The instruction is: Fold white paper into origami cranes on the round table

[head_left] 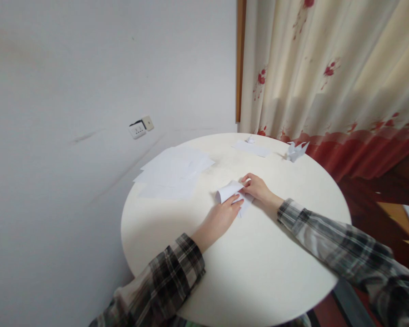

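A white sheet of paper (230, 190) lies partly folded near the middle of the round table, one side curled over into a loose roll. My left hand (226, 210) holds the paper down, its fingers reaching across the lower part of the fold. At the paper's upper right edge, my right hand (256, 187) pinches a corner between thumb and fingers. The two hands almost meet over the sheet. Part of the paper is hidden under my left fingers.
The white round table (245, 272) stands against a wall. Loose white sheets (173, 170) overlap at its left. A folded paper crane (296, 151) stands at the right rear. Farther back lie a flat paper (251, 148) and a small folded paper piece (250, 140). Behind hangs a curtain (310, 81).
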### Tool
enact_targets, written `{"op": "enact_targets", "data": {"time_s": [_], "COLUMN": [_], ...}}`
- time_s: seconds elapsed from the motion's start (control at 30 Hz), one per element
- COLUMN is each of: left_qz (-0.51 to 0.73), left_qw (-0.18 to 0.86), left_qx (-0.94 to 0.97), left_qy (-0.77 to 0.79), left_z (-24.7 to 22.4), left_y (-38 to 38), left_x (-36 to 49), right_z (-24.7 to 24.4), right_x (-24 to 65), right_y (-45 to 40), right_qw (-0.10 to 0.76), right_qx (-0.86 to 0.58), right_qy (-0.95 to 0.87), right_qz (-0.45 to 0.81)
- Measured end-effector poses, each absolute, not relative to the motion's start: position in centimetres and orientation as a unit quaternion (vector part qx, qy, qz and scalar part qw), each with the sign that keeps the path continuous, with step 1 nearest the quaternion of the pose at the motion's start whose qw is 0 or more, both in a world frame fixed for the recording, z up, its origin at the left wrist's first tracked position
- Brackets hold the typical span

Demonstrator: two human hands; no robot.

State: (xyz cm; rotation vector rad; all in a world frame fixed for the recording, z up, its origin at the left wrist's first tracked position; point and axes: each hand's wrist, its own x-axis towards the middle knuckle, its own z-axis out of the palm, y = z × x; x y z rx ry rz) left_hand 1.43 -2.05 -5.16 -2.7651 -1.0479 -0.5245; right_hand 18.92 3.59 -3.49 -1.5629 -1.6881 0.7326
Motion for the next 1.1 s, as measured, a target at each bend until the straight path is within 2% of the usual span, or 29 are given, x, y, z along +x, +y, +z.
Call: {"op": "enact_targets", "data": {"time_s": [0.23,0.43,0.57,0.73,0.93,1.1], "left_qz": [-0.178,-0.182,-0.174,-0.185,-0.179,-0.165], "left_qw": [0.044,0.028,0.041,0.053,0.062,0.072], "left_qx": [-0.918,-0.913,-0.919,-0.921,-0.923,-0.923], "left_qy": [-0.353,-0.365,-0.352,-0.34,-0.336,-0.34], "left_z": [-4.4,-4.0,-4.4,-4.7,-4.6,-4.5], "left_y": [-2.3,-2.5,-2.2,-2.0,-2.2,-2.3], "left_x": [1.5,1.5,1.6,1.6,1.5,1.5], "right_z": [-3.3,-3.6,-3.6,-3.7,-4.3,-4.0], "right_x": [18.8,20.1,20.8,20.9,20.8,20.5], "right_y": [3.1,3.1,3.3,3.6,4.9,4.6], "right_qw": [0.315,0.303,0.29,0.279,0.252,0.297], "right_qx": [-0.602,-0.529,-0.482,-0.48,-0.572,-0.513], "right_qy": [-0.695,-0.787,-0.824,-0.83,-0.778,-0.798], "right_qz": [0.233,0.102,0.067,0.055,0.066,0.108]}}
